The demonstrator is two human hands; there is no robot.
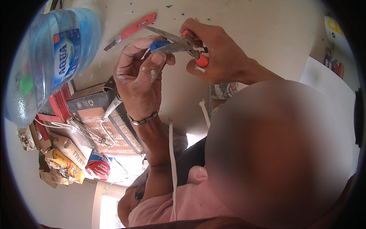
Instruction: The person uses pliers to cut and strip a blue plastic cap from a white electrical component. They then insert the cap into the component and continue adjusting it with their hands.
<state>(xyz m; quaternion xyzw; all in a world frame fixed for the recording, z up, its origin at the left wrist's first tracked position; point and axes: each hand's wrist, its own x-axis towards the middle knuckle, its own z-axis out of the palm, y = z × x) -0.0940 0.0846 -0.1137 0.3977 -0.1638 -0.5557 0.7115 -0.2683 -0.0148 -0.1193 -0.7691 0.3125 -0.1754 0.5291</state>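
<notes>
My left hand (139, 76), dusted with white and wearing a bracelet at the wrist, pinches a small blue piece (159, 45) between thumb and fingers. What kind of piece it is I cannot make out. In my right hand (223, 51) is a pair of scissors (179, 46) with orange handles, fingers wrapped round them. Their grey blades are spread and point left; the lower one lies across the blue piece. Just beyond my left fingertips, a red utility knife (138, 26) rests on the pale surface, its grey blade toward the lower left.
A large clear blue water jug (89, 42) stands at the far left. Below it are a dark box (89, 95), a roller frame (110, 110), a red and blue paint can (98, 165) and paper bags (66, 147). Small blue scraps (169, 6) dot the pale surface.
</notes>
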